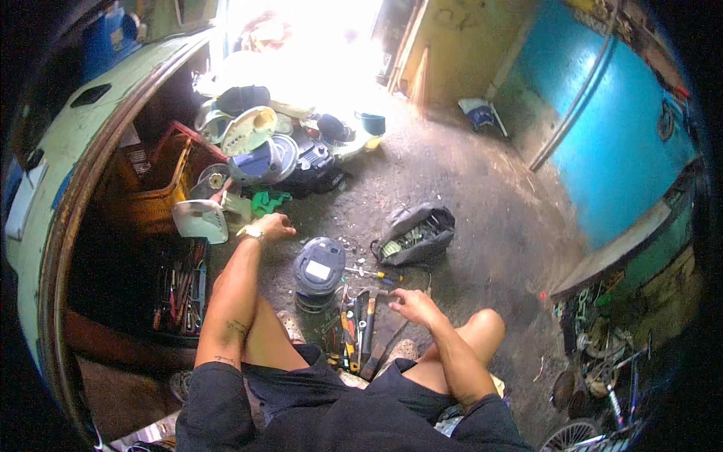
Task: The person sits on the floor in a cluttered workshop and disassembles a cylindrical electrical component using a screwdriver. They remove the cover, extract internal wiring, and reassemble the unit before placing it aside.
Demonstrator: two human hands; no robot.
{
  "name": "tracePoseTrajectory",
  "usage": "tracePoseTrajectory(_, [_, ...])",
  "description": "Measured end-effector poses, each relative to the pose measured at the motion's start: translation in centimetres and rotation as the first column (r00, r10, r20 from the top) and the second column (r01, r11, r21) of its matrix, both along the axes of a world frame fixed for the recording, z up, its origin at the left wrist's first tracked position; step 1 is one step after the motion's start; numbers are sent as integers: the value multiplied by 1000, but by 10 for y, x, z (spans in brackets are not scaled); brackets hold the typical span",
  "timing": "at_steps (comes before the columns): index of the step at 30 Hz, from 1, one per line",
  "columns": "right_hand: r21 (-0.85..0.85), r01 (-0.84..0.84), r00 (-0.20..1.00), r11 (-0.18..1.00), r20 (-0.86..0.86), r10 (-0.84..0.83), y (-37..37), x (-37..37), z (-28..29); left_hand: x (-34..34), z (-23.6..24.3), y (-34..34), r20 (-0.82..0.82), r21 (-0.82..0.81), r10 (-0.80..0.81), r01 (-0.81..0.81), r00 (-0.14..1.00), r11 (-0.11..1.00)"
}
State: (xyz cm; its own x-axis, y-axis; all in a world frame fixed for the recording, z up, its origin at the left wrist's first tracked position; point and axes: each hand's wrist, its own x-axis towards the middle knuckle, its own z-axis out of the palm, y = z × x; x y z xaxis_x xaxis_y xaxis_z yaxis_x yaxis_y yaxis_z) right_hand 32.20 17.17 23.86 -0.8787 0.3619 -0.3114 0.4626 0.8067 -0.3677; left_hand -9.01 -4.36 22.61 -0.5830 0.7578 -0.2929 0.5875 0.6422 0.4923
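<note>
My left hand (275,226) hangs left of a grey lidded bucket (318,265), fingers loosely bent and apparently empty, near white plastic parts (197,218) and a green cloth (266,202). My right hand (413,305) is right of the bucket, fingers apart and slightly bent, at the upper end of a pile of hand tools (367,324) between my feet; whether it touches them I cannot tell. A yellow-handled tool (389,276) lies just above it. An open dark bag (418,237) holding metal pieces sits beyond.
A pile of appliance parts (267,154) fills the back left, beside an orange crate (162,203). A tool tray (181,290) is at left under a green counter edge (90,151). Bicycle parts (595,392) lie lower right. A broom (419,87) stands near the bright doorway.
</note>
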Motion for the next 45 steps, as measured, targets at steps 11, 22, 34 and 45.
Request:
tracePoseTrajectory(11, [-108, -163, 987, 981, -33, 160, -24, -30, 19, 8, 5, 3, 24, 49, 29, -31, 999, 998])
tracePoseTrajectory(22, [-182, -226, 972, 957, -108, 209, -21, -45, 35, -14, -19, -22, -144, -8, -44, 44, 989, 999])
tracePoseTrajectory(34, [-233, -156, 981, 960, -148, 123, -34, -36, 37, 47, 45, 35, -43, 140, -79, 85, 996, 987])
tracePoseTrajectory(45, [-189, -257, 931, 948, -312, 191, -23, -36, 54, 31, 32, 6, -47, 10, -45, 45, 998, 999])
